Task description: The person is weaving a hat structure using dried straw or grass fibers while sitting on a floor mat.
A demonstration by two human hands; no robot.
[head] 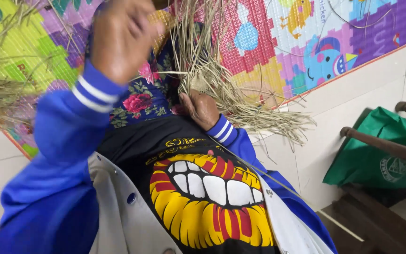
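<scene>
My right hand (202, 109) is closed around a bundle of dried straw strands (222, 89) above my lap; the strands fan out to the right and upward. A thin single strand (278, 183) trails down past my jacket. My left hand (121, 37) is raised at the upper left, blurred, with its back toward the camera and its fingers curled out of sight. It is close to the top of the straw (184, 28), but whether it grips any is hidden. Both sleeves are blue with white stripes.
A floral cloth (142, 101) covers my lap. Under it lies a colourful foam play mat (306, 42) on pale floor tiles (363, 89). More loose straw (1, 94) lies at the left. A green bag (377, 150) and dark wooden furniture rails (386, 146) stand at the right.
</scene>
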